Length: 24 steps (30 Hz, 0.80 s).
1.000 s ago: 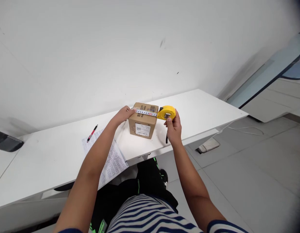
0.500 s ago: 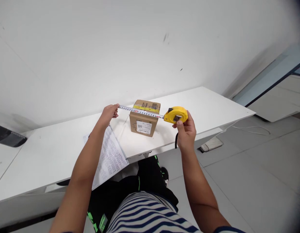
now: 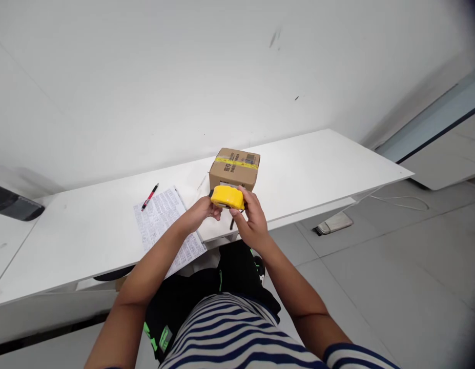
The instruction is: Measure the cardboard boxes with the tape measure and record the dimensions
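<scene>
Gripping tape measure (image 3: 227, 197) with right hand (image 3: 254, 220), above desk (image 3: 306, 169) near front edge. Curling left hand (image 3: 199, 212) at case's left end; cannot tell if gripping. Just beyond, on desk: box (image 3: 235, 169). Leftward: pen (image 3: 150, 197), paper (image 3: 160, 218) overhanging front edge.

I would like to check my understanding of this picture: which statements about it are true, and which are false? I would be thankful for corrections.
1. The left hand and the right hand are both at the tape measure. True.
2. A yellow strip crosses the top of the cardboard box. True.
3. The tape measure lies on top of the cardboard box. False: the right hand holds it, on the near side.
4. The pen lies partly on the paper. True.
5. The paper is right of the cardboard box. False: it is left.
</scene>
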Each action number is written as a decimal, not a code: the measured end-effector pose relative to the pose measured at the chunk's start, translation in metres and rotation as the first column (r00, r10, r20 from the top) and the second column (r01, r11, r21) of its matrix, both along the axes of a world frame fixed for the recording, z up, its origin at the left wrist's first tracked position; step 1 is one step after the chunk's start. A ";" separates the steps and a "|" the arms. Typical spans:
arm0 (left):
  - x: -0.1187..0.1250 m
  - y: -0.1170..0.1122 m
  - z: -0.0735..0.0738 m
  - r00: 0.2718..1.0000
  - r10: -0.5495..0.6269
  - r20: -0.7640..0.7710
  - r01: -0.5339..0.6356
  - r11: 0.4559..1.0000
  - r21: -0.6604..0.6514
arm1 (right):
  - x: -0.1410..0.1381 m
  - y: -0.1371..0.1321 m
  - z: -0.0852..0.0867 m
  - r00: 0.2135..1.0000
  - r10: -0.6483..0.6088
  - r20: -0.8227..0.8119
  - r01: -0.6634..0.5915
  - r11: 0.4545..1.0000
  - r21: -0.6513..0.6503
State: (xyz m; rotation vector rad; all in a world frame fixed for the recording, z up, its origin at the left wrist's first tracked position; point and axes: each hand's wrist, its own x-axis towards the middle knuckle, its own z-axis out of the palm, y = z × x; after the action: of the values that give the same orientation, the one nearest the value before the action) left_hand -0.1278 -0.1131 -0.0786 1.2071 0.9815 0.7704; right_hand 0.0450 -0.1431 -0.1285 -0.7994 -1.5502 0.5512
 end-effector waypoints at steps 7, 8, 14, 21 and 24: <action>0.013 -0.007 0.026 0.947 0.063 0.315 -0.058 0.998 -0.027 | 0.054 0.076 0.048 0.917 0.282 -0.283 -0.333 0.931 -0.152; 0.019 -0.008 0.031 0.939 0.089 0.333 -0.096 0.995 0.003 | 0.065 0.098 0.057 0.899 0.306 -0.312 -0.362 0.922 -0.139; 0.042 -0.016 0.028 0.927 0.299 0.227 -0.330 0.937 0.111 | 0.102 0.236 0.080 0.813 0.343 -0.471 -0.466 0.868 -0.172; 0.047 -0.010 -0.017 0.900 0.410 0.150 -0.402 0.912 -0.079 | 0.101 0.296 0.041 0.740 0.319 -0.592 -0.559 0.781 -0.278; 0.054 -0.003 -0.022 0.897 0.424 0.123 -0.419 0.906 -0.068 | 0.089 0.293 0.018 0.738 0.281 -0.614 -0.557 0.767 -0.319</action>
State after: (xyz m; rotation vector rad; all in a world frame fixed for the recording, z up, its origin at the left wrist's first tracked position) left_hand -0.0736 -0.1165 -0.1004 0.9002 1.1564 1.1538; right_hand 0.1345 0.1500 -0.1105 -0.5597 -1.0592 1.4424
